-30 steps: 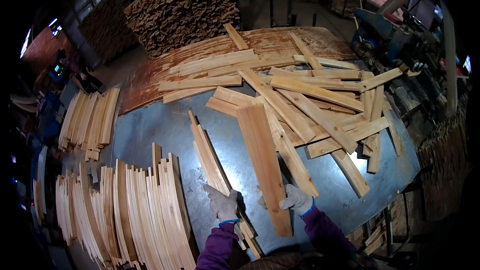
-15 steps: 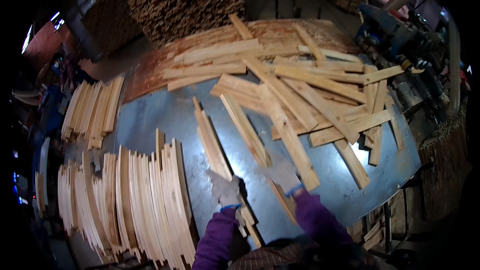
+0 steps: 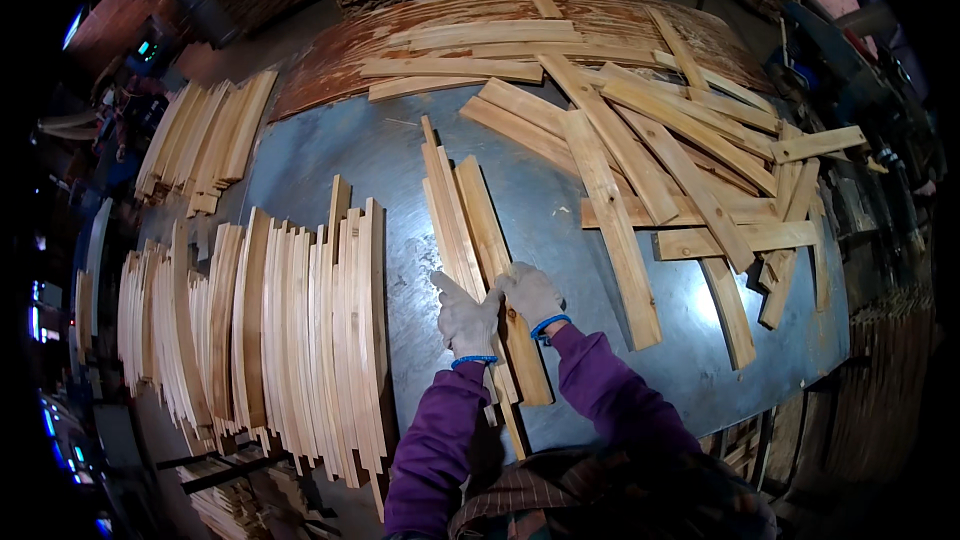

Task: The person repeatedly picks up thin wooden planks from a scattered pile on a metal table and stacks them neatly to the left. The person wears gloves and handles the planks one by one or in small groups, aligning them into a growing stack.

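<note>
Just right of the standing row of slats (image 3: 270,330) on the blue table (image 3: 330,155), I see the gloved left hand (image 3: 466,318) and right hand (image 3: 530,295) both gripping the small bundle of strips (image 3: 470,230). I'd worry the loosely squared bundle could fan apart, or its near end nudge the row over.

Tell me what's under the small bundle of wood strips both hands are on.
The bundle of strips lies on the blue-grey metal table; left hand and right hand cover its near part.
</note>
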A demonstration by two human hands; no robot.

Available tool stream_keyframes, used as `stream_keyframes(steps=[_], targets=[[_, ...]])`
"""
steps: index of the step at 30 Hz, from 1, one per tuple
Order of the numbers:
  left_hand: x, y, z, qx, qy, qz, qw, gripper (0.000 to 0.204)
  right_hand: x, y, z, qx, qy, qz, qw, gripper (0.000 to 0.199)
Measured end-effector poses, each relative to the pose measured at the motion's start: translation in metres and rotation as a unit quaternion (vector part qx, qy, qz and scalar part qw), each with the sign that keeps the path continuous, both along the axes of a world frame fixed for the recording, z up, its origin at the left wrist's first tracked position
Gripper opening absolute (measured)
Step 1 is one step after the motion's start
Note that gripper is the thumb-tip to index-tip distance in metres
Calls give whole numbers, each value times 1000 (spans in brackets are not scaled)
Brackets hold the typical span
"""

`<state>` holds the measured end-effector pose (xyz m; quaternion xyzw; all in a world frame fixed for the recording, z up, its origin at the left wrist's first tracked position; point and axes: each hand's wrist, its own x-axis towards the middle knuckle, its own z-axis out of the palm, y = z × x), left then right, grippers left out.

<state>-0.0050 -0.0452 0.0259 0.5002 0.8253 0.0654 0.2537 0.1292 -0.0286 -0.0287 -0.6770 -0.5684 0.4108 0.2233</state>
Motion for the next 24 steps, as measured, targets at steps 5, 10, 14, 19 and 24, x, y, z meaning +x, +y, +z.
stream_keyframes(steps=[5, 10, 14, 19, 24], targets=[[-3, -3, -9, 42, 3, -4, 999, 118, -14, -2, 20, -8, -5, 8, 1000, 47], [-29, -8, -27, 118, -159, -20, 980, 111, 21, 8, 5, -193, 385, 21, 902, 41], [-3, -3, -5, 78, 15, -10, 997, 115, 5, 1, -1, -137, 216, 57, 965, 49], [0, 18, 3, -27, -68, 43, 996, 114, 17, 4, -21, -160, 400, 15, 902, 61], [-39, 3, 11, 108, -579, 130, 797, 76, -6, -20, 24, -193, 442, 54, 874, 97]])
